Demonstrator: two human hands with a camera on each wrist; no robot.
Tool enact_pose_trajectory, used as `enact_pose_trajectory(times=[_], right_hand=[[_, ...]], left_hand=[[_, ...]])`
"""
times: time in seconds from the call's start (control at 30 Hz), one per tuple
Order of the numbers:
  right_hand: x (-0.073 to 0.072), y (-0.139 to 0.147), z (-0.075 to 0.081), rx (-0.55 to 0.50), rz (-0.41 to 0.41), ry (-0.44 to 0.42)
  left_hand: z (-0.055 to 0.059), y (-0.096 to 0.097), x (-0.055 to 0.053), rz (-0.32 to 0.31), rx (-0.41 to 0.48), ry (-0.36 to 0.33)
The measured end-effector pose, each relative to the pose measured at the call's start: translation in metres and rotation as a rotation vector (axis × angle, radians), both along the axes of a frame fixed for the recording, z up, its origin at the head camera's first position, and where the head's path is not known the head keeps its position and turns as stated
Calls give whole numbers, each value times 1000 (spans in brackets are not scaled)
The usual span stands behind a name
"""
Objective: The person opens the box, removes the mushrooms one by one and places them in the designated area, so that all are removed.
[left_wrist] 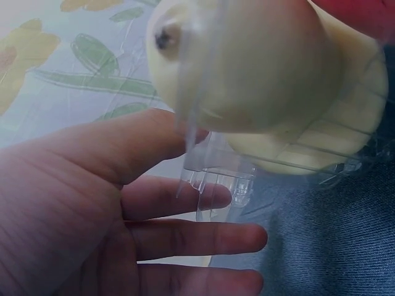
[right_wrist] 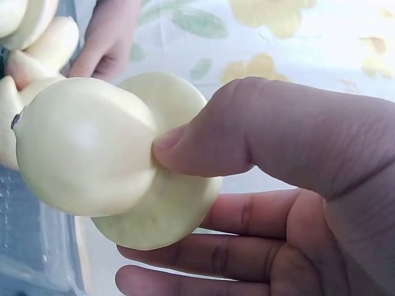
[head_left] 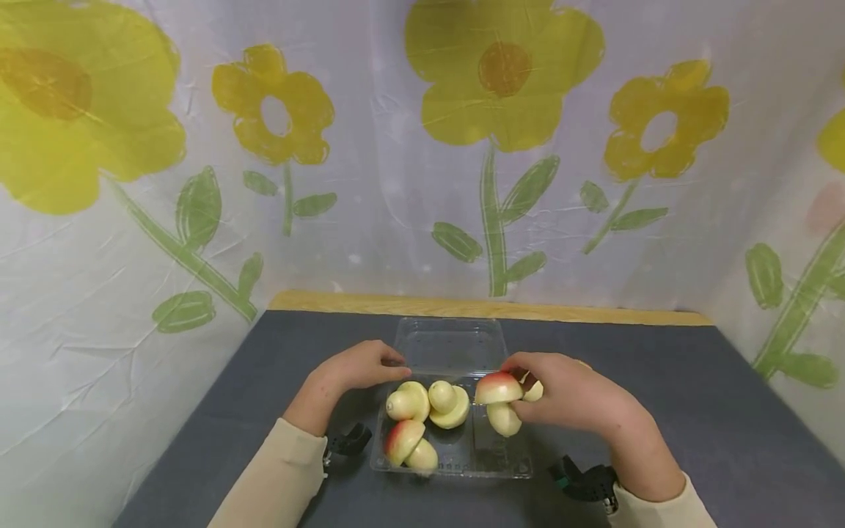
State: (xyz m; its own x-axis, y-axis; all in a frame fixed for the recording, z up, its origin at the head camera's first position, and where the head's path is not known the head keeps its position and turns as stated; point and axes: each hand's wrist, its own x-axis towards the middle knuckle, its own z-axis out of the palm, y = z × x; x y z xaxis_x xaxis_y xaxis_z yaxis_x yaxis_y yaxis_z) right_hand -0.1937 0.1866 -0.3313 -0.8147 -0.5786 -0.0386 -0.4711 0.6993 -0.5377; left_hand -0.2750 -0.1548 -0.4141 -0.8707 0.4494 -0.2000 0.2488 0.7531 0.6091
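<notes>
My right hand point(head_left: 561, 389) pinches a toy mushroom point(head_left: 499, 389) with a red-edged cap and cream stem, above the right part of a clear plastic clamshell box point(head_left: 452, 469). In the right wrist view the thumb point(right_wrist: 185, 145) presses at the stem's base under the cap, with fingers on the far side. My left hand point(head_left: 366, 364) is at the box's back left, its fingers point(left_wrist: 203, 240) extended and its thumb at the clear wall. Inside the box's left half lie three more mushrooms: a pale one point(head_left: 408, 402), another pale one point(head_left: 450, 405), and a red-capped one point(head_left: 411, 447).
Behind the right hand, more cream pieces point(head_left: 533, 390) show, partly hidden by the fingers. The box's clear lid point(head_left: 452, 345) lies folded back. Everything rests on a dark table point(head_left: 317, 337) with a wooden back edge point(head_left: 396, 304), enclosed by a flower-printed curtain point(head_left: 370, 183).
</notes>
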Motion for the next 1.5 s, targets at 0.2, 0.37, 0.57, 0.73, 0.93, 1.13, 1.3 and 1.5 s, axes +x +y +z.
enact_pose_trajectory(times=[0.2, 0.37, 0.57, 0.73, 0.93, 1.13, 1.3, 1.5], right_hand=[[-4, 9, 7, -32, 7, 18], [-5, 18, 11, -48, -36, 4], [-6, 27, 10, -75, -100, -68], [-8, 37, 8, -81, -137, -72], [-10, 51, 6, -43, -196, -8], [-16, 65, 3, -10, -255, -31], [-21, 78, 0, -29, -278, -79], [-22, 94, -2, -50, -302, -87]], left_hand=[[-2, -2, 2, 34, 7, -10], [-4, -3, 4, 46, 26, -12], [-6, -3, 4, 42, 30, -4], [-7, -1, 2, 33, 22, -2], [-6, 0, 2, 26, 18, -4], [-6, 0, 1, 18, 23, -5], [-7, 0, -1, 20, 12, 6], [-6, 1, -2, 6, 6, 15]])
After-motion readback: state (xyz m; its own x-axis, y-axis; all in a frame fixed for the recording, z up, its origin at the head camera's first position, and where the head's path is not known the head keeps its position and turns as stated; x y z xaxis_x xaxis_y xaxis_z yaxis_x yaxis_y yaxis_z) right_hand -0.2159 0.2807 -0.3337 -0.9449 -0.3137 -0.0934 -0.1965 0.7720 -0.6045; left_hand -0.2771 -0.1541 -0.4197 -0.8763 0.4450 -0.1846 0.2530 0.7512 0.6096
